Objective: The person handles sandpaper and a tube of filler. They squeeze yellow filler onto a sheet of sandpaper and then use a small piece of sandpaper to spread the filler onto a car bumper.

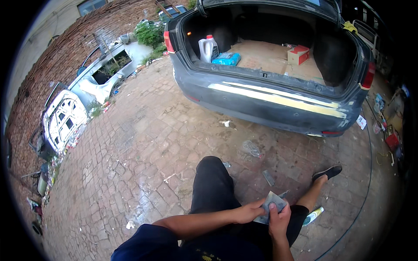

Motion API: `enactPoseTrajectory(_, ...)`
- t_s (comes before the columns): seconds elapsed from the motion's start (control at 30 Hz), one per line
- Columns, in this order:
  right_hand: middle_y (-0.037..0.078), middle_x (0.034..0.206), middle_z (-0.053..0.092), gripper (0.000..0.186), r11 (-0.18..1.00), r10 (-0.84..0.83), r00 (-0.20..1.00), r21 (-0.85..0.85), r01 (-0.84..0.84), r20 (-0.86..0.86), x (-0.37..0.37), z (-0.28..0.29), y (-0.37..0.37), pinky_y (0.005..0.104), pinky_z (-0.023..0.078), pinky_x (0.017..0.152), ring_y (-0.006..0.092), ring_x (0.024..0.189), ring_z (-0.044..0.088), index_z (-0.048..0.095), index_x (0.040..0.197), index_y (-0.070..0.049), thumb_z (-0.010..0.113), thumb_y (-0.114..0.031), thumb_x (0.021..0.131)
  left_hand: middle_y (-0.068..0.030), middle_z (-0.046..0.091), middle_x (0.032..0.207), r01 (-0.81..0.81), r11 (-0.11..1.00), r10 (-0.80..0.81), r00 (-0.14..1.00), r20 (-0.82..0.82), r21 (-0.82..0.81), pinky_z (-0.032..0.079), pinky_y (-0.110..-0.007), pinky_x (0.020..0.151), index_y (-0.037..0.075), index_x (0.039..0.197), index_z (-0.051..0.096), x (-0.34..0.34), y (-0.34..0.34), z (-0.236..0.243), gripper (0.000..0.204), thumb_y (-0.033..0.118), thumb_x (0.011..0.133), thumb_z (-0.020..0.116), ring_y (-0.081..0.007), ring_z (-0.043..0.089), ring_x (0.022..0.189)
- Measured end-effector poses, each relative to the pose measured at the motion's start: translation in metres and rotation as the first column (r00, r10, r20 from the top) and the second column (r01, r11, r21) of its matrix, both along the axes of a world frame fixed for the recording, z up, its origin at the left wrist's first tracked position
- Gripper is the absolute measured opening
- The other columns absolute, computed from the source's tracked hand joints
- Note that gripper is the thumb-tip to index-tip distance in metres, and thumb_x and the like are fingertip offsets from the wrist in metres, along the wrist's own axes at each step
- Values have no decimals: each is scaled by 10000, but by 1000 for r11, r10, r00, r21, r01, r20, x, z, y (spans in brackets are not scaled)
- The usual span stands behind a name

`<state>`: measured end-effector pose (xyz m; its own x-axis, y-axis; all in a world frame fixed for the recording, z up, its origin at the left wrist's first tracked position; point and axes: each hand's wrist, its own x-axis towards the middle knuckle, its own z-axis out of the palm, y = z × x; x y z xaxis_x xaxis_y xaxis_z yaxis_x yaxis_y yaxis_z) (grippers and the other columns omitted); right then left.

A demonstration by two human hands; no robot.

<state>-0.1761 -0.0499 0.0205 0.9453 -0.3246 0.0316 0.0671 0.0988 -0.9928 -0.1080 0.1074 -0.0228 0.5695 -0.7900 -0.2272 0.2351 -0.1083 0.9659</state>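
In front of my lap, I hold a small grey sheet of sandpaper (274,199) in both hands. My left hand (251,212) grips its left side, fingers partly hidden behind it. The thumb of my right hand (279,222) presses on its face, with the fingers wrapped behind. A pale edge shows below the sheet, between the hands. Ahead stands a dark grey car (261,91) with its boot open. Pale yellow and white filler patches (278,99) run along its rear bumper.
The boot holds a white jug (208,49), a blue packet (227,59) and a red-and-yellow box (298,55). On the brick paving lie a grey block (268,178), a clear plastic bag (251,148) and a tube (313,215). A dark hose (369,174) curves along the right; car panels (65,117) lean left.
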Motion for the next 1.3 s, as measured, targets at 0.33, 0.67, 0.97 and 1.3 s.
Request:
enactPoseTrajectory(0.33, 48, 1027, 700, 264, 948, -17, 1000, 319, 12, 13, -5, -2, -24, 278, 523, 835, 112, 894, 648, 622, 1150, 5, 729, -182, 998, -137, 538, 1526, 117, 982, -106, 991, 75, -149, 348, -332, 1189, -20, 1594, 391, 2, -4, 29, 602, 349, 1134, 511, -180, 474, 1402)
enactPoseTrajectory(0.67, -14, 1016, 646, 226, 937, -312, 937, 214, 277, 157, 9, -3, -89, 248, 468, 827, 56, 896, 569, 629, 1125, -20, 555, -233, 1114, -37, 761, 872, -196, 981, 196, 980, -20, 5, 539, -265, 739, -45, 1003, 771, 29, 16, 51, 218, 169, 1016, 731, -99, 671, 779)
enactPoseTrajectory(0.97, 142, 800, 654, 282, 644, 362, 930, -706, -295, -59, -6, 9, -84, 412, 524, 683, 320, 737, 672, 666, 955, -13, 581, -252, 1078, -30, 716, 921, -694, 690, 706, 708, -18, -206, 497, -252, 762, -49, 1123, 720, 94, -5, 62, 345, 281, 1093, 622, -75, 604, 803)
enactPoseTrajectory(1.3, 75, 1195, 718, 302, 631, -380, 925, 727, 272, -16, 34, -1, -52, 317, 571, 919, 152, 1046, 701, 627, 1267, -17, 732, -115, 1002, -181, 635, 1407, -373, 837, 339, 928, -154, -401, 406, -336, 1147, -111, 1462, 523, 14, -65, 74, 517, 285, 1149, 411, -224, 586, 1320)
